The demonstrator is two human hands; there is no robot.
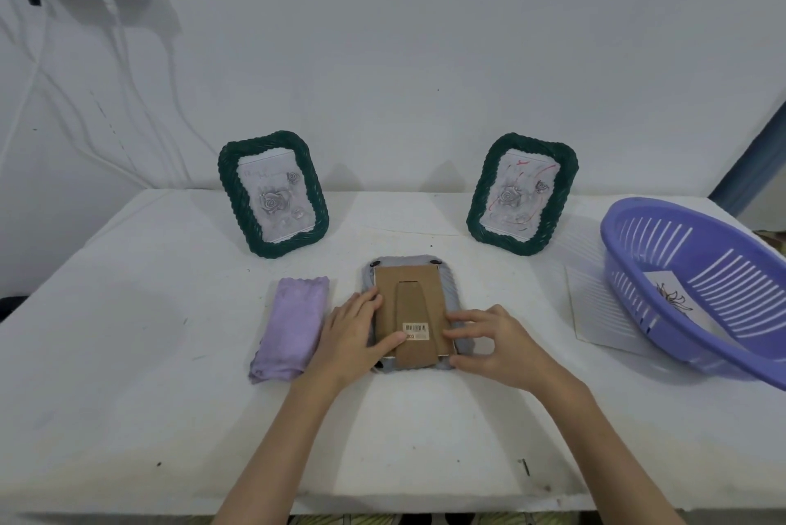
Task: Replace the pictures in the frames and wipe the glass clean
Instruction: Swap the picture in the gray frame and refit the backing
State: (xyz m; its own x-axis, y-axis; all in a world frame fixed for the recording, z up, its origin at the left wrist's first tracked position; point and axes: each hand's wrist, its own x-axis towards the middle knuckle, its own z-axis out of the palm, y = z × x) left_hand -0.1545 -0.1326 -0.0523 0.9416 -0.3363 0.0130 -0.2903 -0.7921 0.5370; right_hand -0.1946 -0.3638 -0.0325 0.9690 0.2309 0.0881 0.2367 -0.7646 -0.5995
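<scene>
A grey frame [451, 282] lies face down at the table's middle, its brown cardboard backing [408, 290] with a barcode sticker facing up. My left hand [353, 333] rests on the frame's left edge, thumb on the backing. My right hand [493, 341] presses fingertips on the backing's lower right corner. Two dark green frames stand upright against the wall: the left one [274, 194] shows a rose picture, the right one [522, 194] shows a rose picture with red scribbles. A folded lilac cloth [291, 326] lies just left of my left hand.
A purple slotted basket [697, 290] sits tilted at the right, holding a paper with a dark drawing [672, 297]. A white lined sheet [595, 307] lies under its left side. The white table [127, 354] ends at a front edge near me. White cables hang on the wall at left.
</scene>
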